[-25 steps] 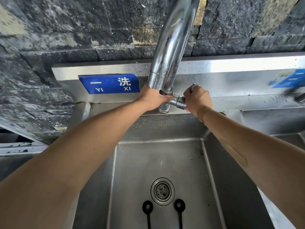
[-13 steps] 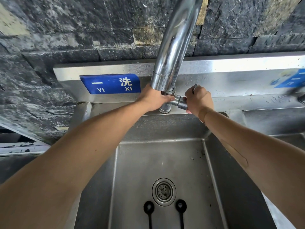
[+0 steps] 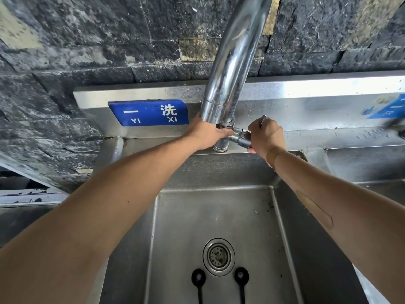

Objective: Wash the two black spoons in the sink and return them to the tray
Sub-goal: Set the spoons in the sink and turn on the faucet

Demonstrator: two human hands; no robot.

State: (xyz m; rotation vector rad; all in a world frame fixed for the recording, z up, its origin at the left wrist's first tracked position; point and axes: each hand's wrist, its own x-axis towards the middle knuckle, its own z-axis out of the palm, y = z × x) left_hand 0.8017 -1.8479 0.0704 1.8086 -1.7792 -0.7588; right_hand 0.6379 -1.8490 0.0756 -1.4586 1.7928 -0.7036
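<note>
Two black spoons lie side by side on the sink floor, the left spoon (image 3: 198,278) and the right spoon (image 3: 241,277), bowls toward the drain (image 3: 218,256), handles running off the bottom edge. My left hand (image 3: 208,134) is wrapped around the base of the tall chrome faucet (image 3: 230,69). My right hand (image 3: 266,137) is closed on the faucet's side valve handle (image 3: 262,119), whose lever tip sticks up above my knuckles. No water shows in the steel sink (image 3: 219,207). The tray is out of view.
A blue sign (image 3: 149,113) sits on the steel backsplash left of the faucet, another blue sign (image 3: 388,108) at far right. A dark stone wall (image 3: 109,40) rises behind. A second basin (image 3: 372,163) adjoins on the right.
Both hands stay on the faucet base and valve. The view has drifted slightly, and my right hand has shifted a little on the handle.
</note>
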